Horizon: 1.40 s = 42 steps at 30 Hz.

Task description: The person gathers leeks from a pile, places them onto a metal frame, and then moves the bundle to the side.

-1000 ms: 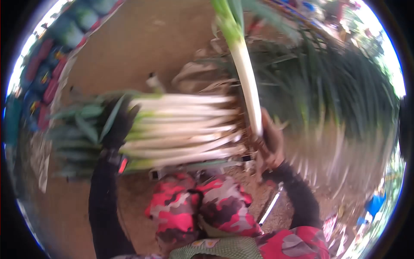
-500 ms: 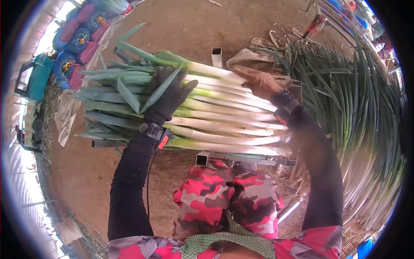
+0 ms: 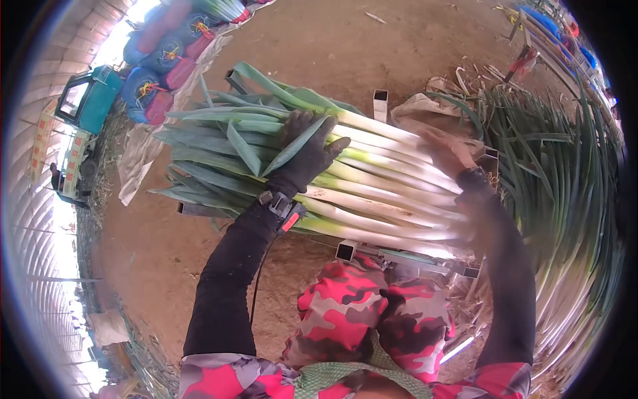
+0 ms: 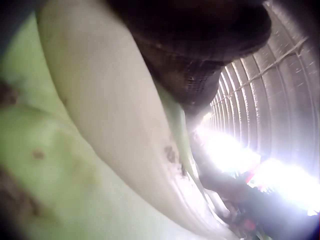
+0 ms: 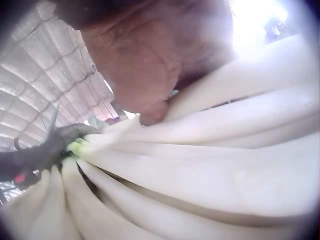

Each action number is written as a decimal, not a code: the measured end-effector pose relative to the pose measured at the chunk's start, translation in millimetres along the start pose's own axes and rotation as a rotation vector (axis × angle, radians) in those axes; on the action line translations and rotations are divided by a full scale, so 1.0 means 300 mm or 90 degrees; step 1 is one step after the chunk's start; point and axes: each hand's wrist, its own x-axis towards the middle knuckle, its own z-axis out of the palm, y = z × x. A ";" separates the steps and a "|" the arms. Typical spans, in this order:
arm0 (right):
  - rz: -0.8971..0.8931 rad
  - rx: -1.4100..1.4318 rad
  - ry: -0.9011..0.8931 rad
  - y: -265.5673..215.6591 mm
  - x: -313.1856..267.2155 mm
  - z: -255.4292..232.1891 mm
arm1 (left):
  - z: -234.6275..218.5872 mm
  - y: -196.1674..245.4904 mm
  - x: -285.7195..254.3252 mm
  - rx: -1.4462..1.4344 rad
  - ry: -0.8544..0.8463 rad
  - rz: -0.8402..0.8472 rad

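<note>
A row of long green onions with thick white stalks lies side by side on a low metal frame, leaves to the left, root ends to the right. My left hand, in a dark glove, rests across the stalks where white turns green, thumb apart from the fingers; one loose leaf crosses over it. My right hand, bare and blurred, lies along the far stalk near the root ends. In the right wrist view, its fingers touch the white stalks, fingertips partly hidden.
To the right lies a big heap of green onions. Posts of the frame stick up at its edges. A crumpled cloth is behind it. Wrapped bundles and a green vehicle stand at the far left.
One second ago my right hand held a single green onion upright; half a second ago it lay at the row's far edge. The right hand now stays there, while the view has shifted.
</note>
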 end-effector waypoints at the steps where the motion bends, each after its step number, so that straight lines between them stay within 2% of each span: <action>1: 0.052 -0.040 -0.096 0.010 -0.013 -0.026 | -0.008 0.006 0.004 -0.002 -0.006 0.002; 4: 0.137 -0.092 -0.001 -0.029 -0.097 0.007 | -0.033 0.011 -0.003 -0.028 -0.022 0.028; 6: 0.121 -0.035 -0.052 -0.007 -0.096 -0.023 | -0.066 0.011 0.011 -0.079 -0.012 0.076; 7: 0.121 -0.003 -0.084 -0.009 -0.092 -0.040 | -0.103 -0.010 0.037 -0.032 -0.023 0.138; 8: 0.118 0.032 -0.117 -0.005 -0.082 -0.042 | -0.132 -0.039 0.086 -0.129 -0.155 0.076; 10: -0.002 0.042 -0.108 0.065 -0.063 0.000 | -0.157 -0.107 0.223 -0.326 -0.415 -0.058; 11: -0.059 0.046 -0.103 0.102 -0.061 0.029 | -0.144 -0.137 0.290 -0.257 -0.326 0.040; 12: -0.039 0.100 -0.080 0.131 -0.071 0.065 | -0.125 -0.158 0.363 -0.189 -0.235 0.138; 14: 0.000 0.166 -0.060 0.138 -0.098 0.084 | -0.019 -0.214 0.512 -0.197 -0.325 0.116; 16: 0.031 0.151 -0.079 0.079 -0.101 -0.002 | 0.200 -0.312 0.582 -0.095 -0.401 0.187; 18: 0.066 0.096 -0.118 0.078 -0.133 -0.040 | 0.418 -0.426 0.543 0.025 -0.493 0.237; 20: 0.106 0.037 -0.167 0.145 -0.199 -0.042 | 0.529 -0.527 0.457 0.153 -0.598 0.262; 21: 0.130 0.027 -0.145 0.104 -0.209 -0.057 | 0.446 -0.495 0.442 0.106 -0.605 0.239; 23: 0.112 0.062 -0.142 0.134 -0.227 -0.020 | 0.248 -0.426 0.452 0.025 -0.616 0.195; 26: 0.061 0.106 -0.160 0.183 -0.216 -0.017 | 0.144 -0.414 0.471 0.214 -0.668 0.130; 27: 0.045 0.122 -0.173 0.190 -0.224 -0.015 | 0.150 -0.437 0.466 0.271 -0.664 0.118; 30: 0.095 0.130 -0.174 0.156 -0.218 -0.037 | 0.039 -0.424 0.397 0.339 -0.495 0.279; 33: 0.117 0.220 -0.176 0.187 -0.231 -0.001 | 0.011 -0.437 0.349 0.262 -0.377 0.147; 36: 0.122 0.189 -0.192 0.163 -0.225 -0.020 | -0.064 -0.448 0.291 0.300 -0.242 0.164; 39: 0.088 0.187 -0.153 0.180 -0.245 -0.013 | -0.053 -0.443 0.266 0.349 -0.130 0.073; 42: 0.098 0.228 -0.163 0.228 -0.265 0.033 | -0.090 -0.413 0.240 0.451 -0.121 0.043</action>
